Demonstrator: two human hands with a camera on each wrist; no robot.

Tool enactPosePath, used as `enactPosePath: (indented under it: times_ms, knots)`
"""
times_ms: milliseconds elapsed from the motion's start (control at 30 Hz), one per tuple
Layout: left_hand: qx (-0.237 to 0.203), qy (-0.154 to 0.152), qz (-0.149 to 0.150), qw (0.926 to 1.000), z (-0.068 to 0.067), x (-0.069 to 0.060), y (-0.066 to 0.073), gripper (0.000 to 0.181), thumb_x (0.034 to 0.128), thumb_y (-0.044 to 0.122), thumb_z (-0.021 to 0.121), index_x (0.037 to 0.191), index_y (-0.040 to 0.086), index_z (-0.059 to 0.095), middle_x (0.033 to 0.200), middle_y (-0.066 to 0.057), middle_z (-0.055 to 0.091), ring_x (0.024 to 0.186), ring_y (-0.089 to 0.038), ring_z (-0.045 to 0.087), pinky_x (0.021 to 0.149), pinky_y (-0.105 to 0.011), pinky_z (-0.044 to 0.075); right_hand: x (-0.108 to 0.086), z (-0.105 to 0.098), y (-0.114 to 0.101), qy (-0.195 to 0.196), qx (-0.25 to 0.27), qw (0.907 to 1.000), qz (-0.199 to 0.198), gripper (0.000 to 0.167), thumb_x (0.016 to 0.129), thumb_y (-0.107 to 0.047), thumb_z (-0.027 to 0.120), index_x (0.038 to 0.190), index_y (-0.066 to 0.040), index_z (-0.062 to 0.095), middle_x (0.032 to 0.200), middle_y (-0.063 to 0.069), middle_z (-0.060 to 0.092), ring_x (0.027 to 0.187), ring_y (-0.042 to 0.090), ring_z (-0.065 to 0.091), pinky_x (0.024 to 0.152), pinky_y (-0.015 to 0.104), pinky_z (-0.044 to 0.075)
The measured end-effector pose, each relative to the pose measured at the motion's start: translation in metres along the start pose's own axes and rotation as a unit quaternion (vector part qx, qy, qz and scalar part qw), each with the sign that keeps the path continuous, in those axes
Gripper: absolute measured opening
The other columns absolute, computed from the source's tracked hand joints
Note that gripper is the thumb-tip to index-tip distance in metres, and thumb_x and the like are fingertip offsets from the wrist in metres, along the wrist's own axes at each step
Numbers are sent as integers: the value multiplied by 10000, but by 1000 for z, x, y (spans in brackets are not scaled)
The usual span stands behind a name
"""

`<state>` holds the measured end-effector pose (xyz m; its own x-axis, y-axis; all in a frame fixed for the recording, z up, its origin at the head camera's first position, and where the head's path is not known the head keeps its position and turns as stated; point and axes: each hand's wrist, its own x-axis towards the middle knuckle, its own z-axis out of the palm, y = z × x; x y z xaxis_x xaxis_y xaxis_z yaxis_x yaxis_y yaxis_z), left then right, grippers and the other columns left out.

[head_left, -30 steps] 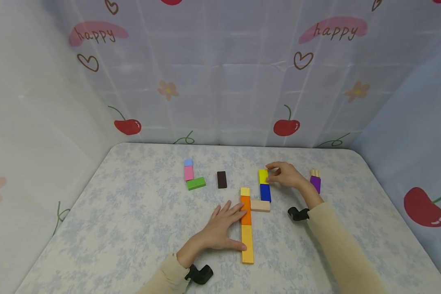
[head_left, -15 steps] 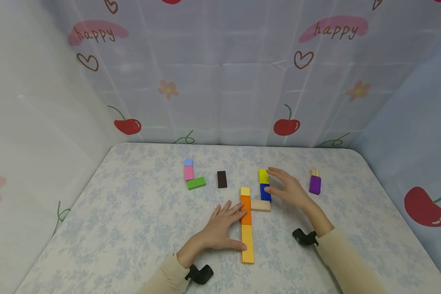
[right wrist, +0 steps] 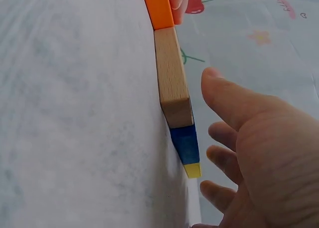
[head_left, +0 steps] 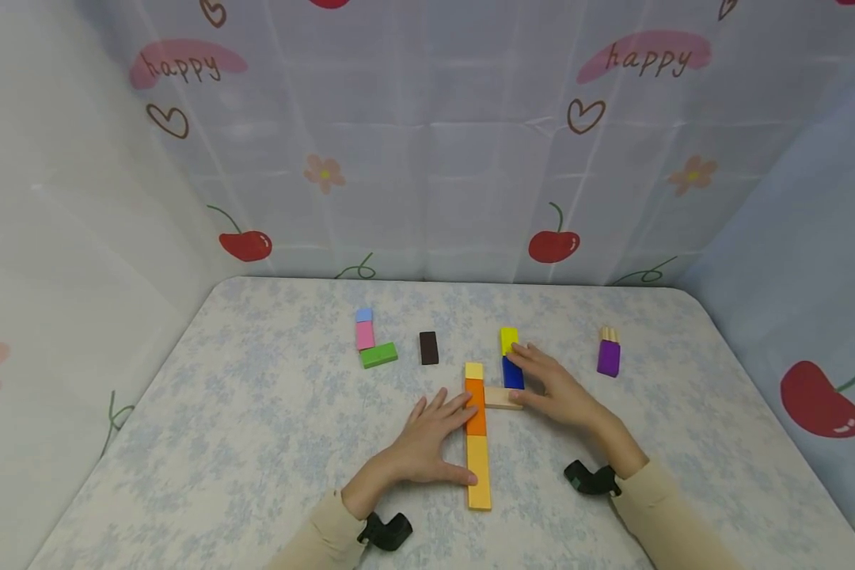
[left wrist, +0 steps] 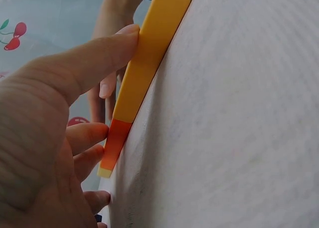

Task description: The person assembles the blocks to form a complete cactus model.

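Left hand [head_left: 423,454] fingers straight, ungripping, against orange block [left wrist: 116,140], right hand [head_left: 564,396] fingers loose, empty, beside blue block [head_left: 511,375]; both blocks look placed, dark block [head_left: 429,348] beyond left fingers apparently not joined.

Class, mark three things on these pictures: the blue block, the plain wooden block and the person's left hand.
Blue block [head_left: 513,378]: head view, uncovered part of its upper face.
Plain wooden block [right wrist: 171,67]: right wrist view, its long face.
Left hand [head_left: 424,447]: head view, back of the hand.
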<state>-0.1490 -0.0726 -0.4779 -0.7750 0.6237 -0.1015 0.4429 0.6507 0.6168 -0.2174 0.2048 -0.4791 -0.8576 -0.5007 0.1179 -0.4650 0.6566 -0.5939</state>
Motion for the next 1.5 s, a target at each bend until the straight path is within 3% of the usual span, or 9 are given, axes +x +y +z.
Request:
enactPosePath:
  times_ms: [267, 833, 1033, 1133, 1267, 1367, 1500]
  knots:
    - [20, 31, 32, 10000, 0, -1, 0, 935, 772, 548, 766, 1530, 186, 356, 1646, 38, 164, 1528, -324, 27, 1192, -614, 17, 2, 6, -1, -156, -281, 9995, -21, 642, 923, -369, 660, 1468, -95, 458, 1570, 175, 334, 1456, 449, 238, 1094, 757, 82]
    - [134, 6, -100, 9999, -1, 2, 4, 959, 744, 574, 778, 1524, 195, 370, 1641, 47, 178, 1529, -308, 48, 1200, -599, 34, 0, 7, -2, -139, -461, 9988, 57, 635, 926, -376, 653, 1469, -110, 461, 1570, 164, 339, 1454, 406, 275, 1117, 731, 64]
    - [186, 78, -29, 9998, -6, 2, 5, 959, 751, 590, 763, 1525, 184, 368, 1642, 17, 186, 1522, -335, 85, 1190, -615, 99, -1, 7, -1, -143, -418, 9990, 48, 631, 929, -379, 649, 1470, -116, 460, 1573, 162, 334, 1457, 412, 264, 1118, 729, 58]
    - [130, 306, 28, 9994, -10, 3, 5, 950, 763, 574, 762, 1523, 162, 370, 1642, -8, 191, 1514, -358, 119, 1170, -634, 164, 0, 7, -2, -169, -395, 9991, 66, 633, 929, -381, 648, 1473, -121, 457, 1578, 157, 327, 1462, 413, 253, 1122, 725, 51]
    - [-178, 895, 6, 9958, -20, 7, 0, 901, 787, 463, 788, 1512, 114, 383, 1629, -71, 230, 1499, -362, 186, 1150, -630, 232, -1, 6, -3, -197, -385, 9990, 76, 637, 926, -380, 652, 1473, -121, 457, 1579, 157, 325, 1463, 414, 248, 1126, 720, 47]
    - [-556, 1559, -21, 9862, -32, 14, -9, 837, 804, 341, 802, 1493, 76, 407, 1600, -129, 284, 1467, -362, 269, 1133, -606, 292, -1, 6, -3, -211, -389, 9990, 61, 638, 928, -386, 647, 1476, -122, 453, 1579, 156, 326, 1464, 410, 248, 1128, 716, 48]
    - [-1076, 2277, -170, 9676, -53, 26, -25, 782, 813, 216, 802, 1481, 71, 423, 1565, -147, 337, 1422, -359, 353, 1109, -572, 355, -1, 7, -3, -233, -396, 9989, 52, 642, 930, -388, 645, 1480, -122, 447, 1580, 152, 326, 1465, 397, 253, 1135, 706, 48]
